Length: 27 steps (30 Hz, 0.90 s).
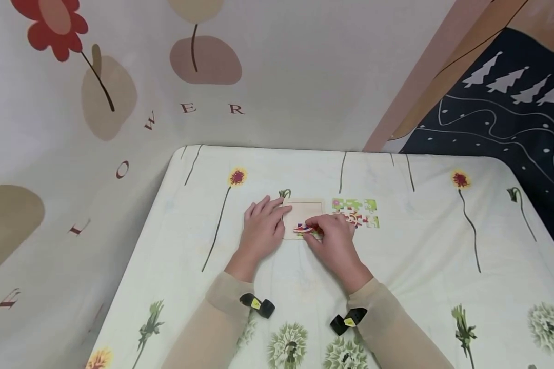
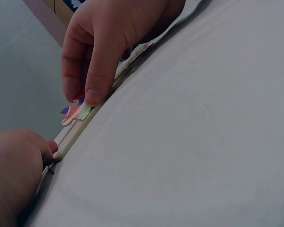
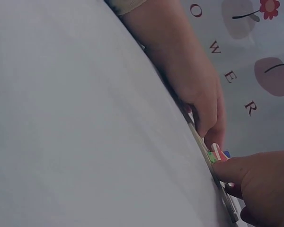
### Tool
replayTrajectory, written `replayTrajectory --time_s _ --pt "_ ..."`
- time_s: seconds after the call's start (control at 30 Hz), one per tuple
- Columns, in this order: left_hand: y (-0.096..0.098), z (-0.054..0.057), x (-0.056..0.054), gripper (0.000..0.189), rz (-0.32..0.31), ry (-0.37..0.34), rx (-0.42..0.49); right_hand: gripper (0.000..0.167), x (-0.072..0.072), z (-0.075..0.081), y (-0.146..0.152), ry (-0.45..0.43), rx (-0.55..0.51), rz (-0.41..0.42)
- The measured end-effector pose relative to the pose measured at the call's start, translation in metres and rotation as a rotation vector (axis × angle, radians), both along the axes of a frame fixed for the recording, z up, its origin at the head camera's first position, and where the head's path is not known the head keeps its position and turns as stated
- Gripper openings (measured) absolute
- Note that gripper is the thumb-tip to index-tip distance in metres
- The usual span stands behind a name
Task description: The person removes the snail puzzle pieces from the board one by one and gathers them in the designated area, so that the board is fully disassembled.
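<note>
My right hand [image 1: 336, 240] pinches a red, white and blue jigsaw piece [image 1: 301, 228] between thumb and fingers. In the left wrist view this puzzle piece [image 2: 75, 113] is tilted, just over the board's near side. Below it lies the pale wooden puzzle board [image 1: 304, 209], a shallow frame with a bare inside. Some green puzzle surface shows along its lower edge, partly hidden by the right hand. My left hand [image 1: 261, 228] rests along the board's left edge, fingers extended and fingertips over its upper left corner.
Several puzzle pieces [image 1: 369, 206] in green, red and white lie grouped right of the board, partly behind the right hand. A flower-printed cloth [image 1: 411, 246] covers the table. A patterned wall hanging [image 1: 304, 77] rises behind its far edge.
</note>
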<state>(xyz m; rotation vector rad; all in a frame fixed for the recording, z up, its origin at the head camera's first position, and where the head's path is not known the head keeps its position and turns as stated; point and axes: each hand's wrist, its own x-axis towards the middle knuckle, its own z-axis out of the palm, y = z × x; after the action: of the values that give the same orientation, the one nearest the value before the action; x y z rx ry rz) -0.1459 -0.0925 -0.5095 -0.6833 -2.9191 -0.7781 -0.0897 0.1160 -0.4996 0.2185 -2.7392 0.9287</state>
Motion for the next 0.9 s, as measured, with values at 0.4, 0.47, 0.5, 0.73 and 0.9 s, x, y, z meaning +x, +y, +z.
replayTrajectory --time_s 0.4,0.47,0.5,0.73,0.9 --pt "0.0027 0.0003 0.0044 0.043 0.01 -0.01 -0.005 0.03 0.0032 -0.0065 0.0058 0.045 0.006 0.056" --pt "0.0026 0.0006 0.0046 0.043 0.009 -0.01 -0.002 0.032 0.003 -0.0067 0.006 0.045 0.008 0.061" --pt "0.0025 0.0005 0.0045 0.043 0.008 -0.009 -0.002 0.032 0.003 -0.0068 0.006 0.045 0.009 0.062" --pt "0.0027 -0.0019 0.0029 0.043 0.013 -0.012 -0.016 0.033 0.0037 -0.0065 0.0052 0.05 -0.005 0.07" --pt "0.0025 -0.002 0.0026 0.043 0.015 -0.007 -0.02 0.033 0.0036 -0.0068 0.004 0.066 -0.019 0.07"
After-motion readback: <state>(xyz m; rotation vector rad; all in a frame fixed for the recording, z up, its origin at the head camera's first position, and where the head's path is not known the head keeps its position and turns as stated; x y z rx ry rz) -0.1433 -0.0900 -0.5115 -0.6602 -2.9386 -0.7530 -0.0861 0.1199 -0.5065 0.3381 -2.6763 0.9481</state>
